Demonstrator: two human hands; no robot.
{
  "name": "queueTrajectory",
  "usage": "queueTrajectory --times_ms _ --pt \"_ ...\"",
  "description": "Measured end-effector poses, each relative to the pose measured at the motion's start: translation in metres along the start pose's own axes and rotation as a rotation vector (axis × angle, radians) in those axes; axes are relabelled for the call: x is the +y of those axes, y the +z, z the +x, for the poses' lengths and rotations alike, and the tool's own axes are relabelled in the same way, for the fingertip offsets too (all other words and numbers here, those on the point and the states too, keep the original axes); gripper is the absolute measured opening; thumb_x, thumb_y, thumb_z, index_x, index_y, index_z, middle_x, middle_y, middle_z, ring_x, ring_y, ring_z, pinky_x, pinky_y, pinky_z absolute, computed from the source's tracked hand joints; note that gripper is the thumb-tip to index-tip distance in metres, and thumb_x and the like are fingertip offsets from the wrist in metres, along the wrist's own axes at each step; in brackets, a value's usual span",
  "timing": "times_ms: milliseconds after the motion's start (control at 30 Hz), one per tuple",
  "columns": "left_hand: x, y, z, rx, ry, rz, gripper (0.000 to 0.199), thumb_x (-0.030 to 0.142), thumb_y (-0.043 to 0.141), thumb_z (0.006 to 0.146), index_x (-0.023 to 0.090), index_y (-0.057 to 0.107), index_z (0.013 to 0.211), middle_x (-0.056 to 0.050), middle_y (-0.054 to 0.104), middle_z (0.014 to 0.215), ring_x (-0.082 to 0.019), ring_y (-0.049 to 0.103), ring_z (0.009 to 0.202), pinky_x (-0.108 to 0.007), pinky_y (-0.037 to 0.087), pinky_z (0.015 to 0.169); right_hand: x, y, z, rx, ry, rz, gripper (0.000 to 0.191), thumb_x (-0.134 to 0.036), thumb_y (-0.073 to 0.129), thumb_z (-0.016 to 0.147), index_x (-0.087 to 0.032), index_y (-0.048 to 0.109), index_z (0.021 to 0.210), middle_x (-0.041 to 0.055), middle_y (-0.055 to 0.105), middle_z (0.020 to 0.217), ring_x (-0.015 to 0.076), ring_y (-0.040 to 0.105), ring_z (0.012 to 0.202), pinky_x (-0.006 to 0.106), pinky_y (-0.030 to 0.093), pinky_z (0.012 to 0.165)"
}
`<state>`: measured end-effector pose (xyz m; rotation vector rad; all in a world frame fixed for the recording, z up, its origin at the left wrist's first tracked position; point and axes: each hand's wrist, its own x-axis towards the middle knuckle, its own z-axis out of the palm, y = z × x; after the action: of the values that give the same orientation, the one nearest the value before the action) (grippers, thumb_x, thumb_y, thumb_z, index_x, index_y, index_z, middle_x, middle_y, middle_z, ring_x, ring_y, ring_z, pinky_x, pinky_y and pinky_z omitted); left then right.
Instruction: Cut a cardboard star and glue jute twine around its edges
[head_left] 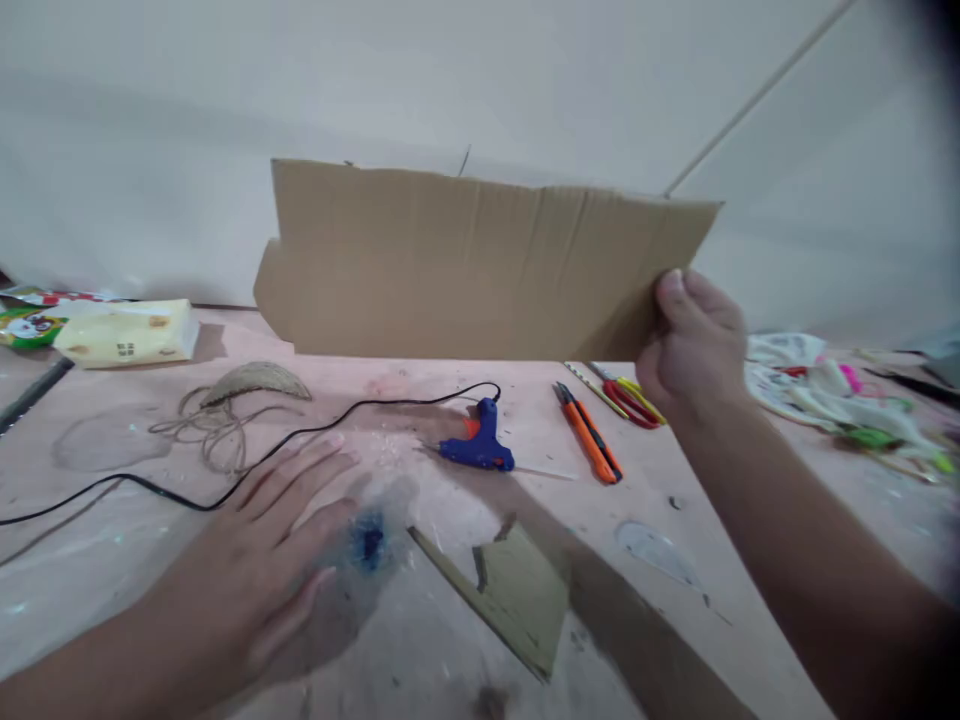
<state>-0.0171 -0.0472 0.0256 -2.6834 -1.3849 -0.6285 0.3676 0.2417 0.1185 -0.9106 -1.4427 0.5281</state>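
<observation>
A long piece of brown cardboard (465, 265) is held up above the table by its lower right end, pinched in my right hand (697, 335). Its top edge is uneven, and a rounded tab sticks out on the left. My left hand (277, 540) hovers over or rests on the table at the left, fingers spread, holding nothing; whether it touches the surface I cannot tell. Beside its fingertips is a dark blue stain (370, 543). Between the hands lie a blue glue gun (480, 440) and a smaller cut cardboard scrap (517, 595).
An orange utility knife (589, 435) and red-handled scissors (636, 402) lie on the right. The glue gun's black cord (315, 430) crosses leftward past loose twine (217, 430). A yellow tissue pack (131, 335) stands far left; tangled coloured material (847, 400) lies far right. A wall (375, 80) rises behind.
</observation>
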Motion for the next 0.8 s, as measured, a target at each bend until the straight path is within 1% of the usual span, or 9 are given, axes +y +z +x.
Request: queueTrajectory --times_ms 100,200,267,400,500,567,633,700,800 --pt "-0.008 0.021 -0.001 -0.170 -0.124 -0.042 0.060 0.018 0.059 0.102 0.028 0.058 0.161 -0.012 0.052 0.178 -0.038 0.047 0.166 -0.065 0.047 0.132 0.025 0.024 0.021 -0.069 0.044 -0.013 0.039 -0.047 0.072 0.111 -0.018 0.071 0.137 0.0118 0.073 0.140 0.0274 0.074 0.120 0.050 0.065 0.104" --pt "-0.015 0.034 0.003 -0.242 -0.156 -0.061 0.059 0.021 0.065 0.098 0.024 0.062 0.158 -0.016 0.051 0.179 -0.040 0.047 0.166 -0.067 0.044 0.134 0.053 0.061 0.015 -0.294 0.140 -0.086 0.038 -0.042 0.075 0.110 -0.018 0.071 0.138 0.0113 0.074 0.137 0.0267 0.075 0.117 0.049 0.067 0.100" --pt "-0.017 0.041 0.005 -0.264 -0.156 -0.076 0.057 0.024 0.065 0.099 0.022 0.064 0.156 -0.017 0.051 0.179 -0.040 0.046 0.167 -0.066 0.043 0.135 0.074 0.089 0.004 -0.404 0.185 -0.158 0.037 -0.042 0.076 0.109 -0.017 0.072 0.137 0.0106 0.074 0.136 0.0268 0.076 0.116 0.048 0.067 0.099" --pt "-0.018 0.050 0.006 -0.281 -0.155 -0.110 0.056 0.027 0.062 0.103 0.022 0.063 0.158 -0.017 0.048 0.180 -0.037 0.041 0.171 -0.064 0.035 0.140 0.108 0.137 -0.010 -0.442 0.229 -0.286 0.038 -0.042 0.075 0.110 -0.018 0.071 0.139 0.0111 0.073 0.140 0.0275 0.075 0.119 0.049 0.067 0.101" --pt "-0.018 0.053 0.005 -0.278 -0.162 -0.118 0.056 0.027 0.062 0.103 0.023 0.061 0.159 -0.015 0.047 0.181 -0.036 0.038 0.172 -0.063 0.031 0.141 0.122 0.154 -0.007 -0.420 0.248 -0.368 0.039 -0.042 0.075 0.110 -0.019 0.071 0.140 0.0113 0.072 0.141 0.0278 0.075 0.119 0.049 0.067 0.101" --pt "-0.018 0.053 0.005 -0.276 -0.168 -0.117 0.055 0.028 0.062 0.103 0.022 0.062 0.157 -0.015 0.048 0.181 -0.035 0.040 0.171 -0.061 0.031 0.141 0.125 0.150 -0.001 -0.375 0.254 -0.431 0.039 -0.041 0.076 0.109 -0.018 0.070 0.141 0.0116 0.072 0.140 0.0274 0.075 0.119 0.049 0.067 0.100" --pt "-0.017 0.054 0.006 -0.271 -0.176 -0.114 0.054 0.029 0.062 0.103 0.020 0.062 0.156 -0.016 0.048 0.180 -0.036 0.041 0.170 -0.061 0.032 0.141 0.123 0.129 0.006 -0.289 0.250 -0.508 0.039 -0.041 0.076 0.109 -0.018 0.070 0.141 0.0117 0.072 0.141 0.0274 0.075 0.119 0.050 0.067 0.101" --pt "-0.015 0.054 0.006 -0.263 -0.186 -0.113 0.056 0.031 0.061 0.103 0.018 0.061 0.157 -0.018 0.049 0.179 -0.037 0.043 0.168 -0.062 0.032 0.141 0.118 0.094 0.013 -0.175 0.233 -0.599 0.039 -0.041 0.075 0.110 -0.018 0.070 0.141 0.0119 0.072 0.141 0.0277 0.074 0.120 0.050 0.067 0.102" --pt "-0.012 0.054 0.007 -0.252 -0.189 -0.122 0.054 0.031 0.060 0.103 0.017 0.062 0.155 -0.019 0.054 0.175 -0.039 0.047 0.165 -0.064 0.033 0.140 0.106 0.025 0.022 0.021 0.208 -0.761 0.033 -0.041 0.073 0.112 -0.021 0.072 0.138 0.0117 0.072 0.142 0.0260 0.074 0.120 0.048 0.066 0.104"
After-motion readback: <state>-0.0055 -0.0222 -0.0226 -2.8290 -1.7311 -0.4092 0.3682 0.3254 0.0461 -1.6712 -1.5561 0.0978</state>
